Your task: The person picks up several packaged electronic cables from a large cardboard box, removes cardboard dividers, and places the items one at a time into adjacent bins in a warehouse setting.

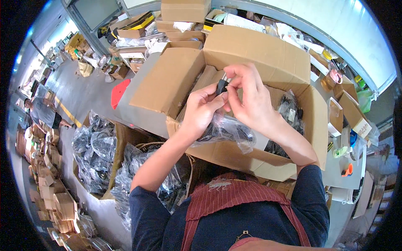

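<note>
A small black power plug with pale metal prongs is held up over an open cardboard box. My left hand is closed around the plug's body, thumb along its side. From the other side, my right hand pinches at the plug with bent fingers; the exact contact is partly hidden. Below both hands hangs a clear plastic bag with something dark in it, probably the plug's cable. Inside the box lie corrugated cardboard sheets and bagged black cables.
Left of my body, cardboard boxes hold clear bags of dark items. A red object sits at the grey table's left edge. Boxes and an orange tape dispenser are at the right. Another person is far left.
</note>
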{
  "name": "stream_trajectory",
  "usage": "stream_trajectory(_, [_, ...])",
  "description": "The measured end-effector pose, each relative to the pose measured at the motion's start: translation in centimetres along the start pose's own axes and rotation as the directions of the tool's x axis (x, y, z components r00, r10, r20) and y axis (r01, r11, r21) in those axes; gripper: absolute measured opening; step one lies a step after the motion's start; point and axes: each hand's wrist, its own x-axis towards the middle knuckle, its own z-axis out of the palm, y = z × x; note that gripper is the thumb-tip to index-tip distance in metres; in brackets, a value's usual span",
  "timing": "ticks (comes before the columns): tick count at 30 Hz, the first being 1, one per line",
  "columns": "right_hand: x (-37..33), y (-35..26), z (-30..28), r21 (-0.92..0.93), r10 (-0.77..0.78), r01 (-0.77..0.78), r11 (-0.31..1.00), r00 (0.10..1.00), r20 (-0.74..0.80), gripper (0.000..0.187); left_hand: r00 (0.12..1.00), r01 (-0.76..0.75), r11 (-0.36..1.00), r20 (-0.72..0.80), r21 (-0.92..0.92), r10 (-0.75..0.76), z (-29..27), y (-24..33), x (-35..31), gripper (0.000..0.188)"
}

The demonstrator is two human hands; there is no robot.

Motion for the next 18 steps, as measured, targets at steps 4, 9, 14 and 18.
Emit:
stream_trajectory(4, [0.2, -0.6, -0.1, -0.079, 0.035, -0.029, 0.996, 0.996, 0.076, 0.053, 1.0, -0.012, 0.999, -0.012, 0.041, 0.012, -0.1, -0.5, 0.0, 0.016])
stream_trajectory(9, [0.7, -0.2, -0.3, -0.177, 0.061, -0.025, 0.984, 0.977, 0.204, 0.059, 0.999, 0.041, 0.999, 0.03, 0.012, -0.041, -0.6, -1.1, -0.4, 0.019])
stream_trajectory(14, [2.2, 1.3, -1.5, -0.261, 0.284, -0.212, 0.942, 0.917, 0.281, 0.048, 0.992, 0.125, 0.992, 0.038, -0.033, -0.123, -1.9, -0.4, -0.7, 0.023])
stream_trajectory(18, [3.1, 3.9, -1.9, -0.019, 0.431, -0.444, 0.896, 0.858, 0.278, 0.041, 0.986, 0.166, 0.972, 0.045, -0.169, -0.16, -2.4, 0.4, -1.2, 0.025])
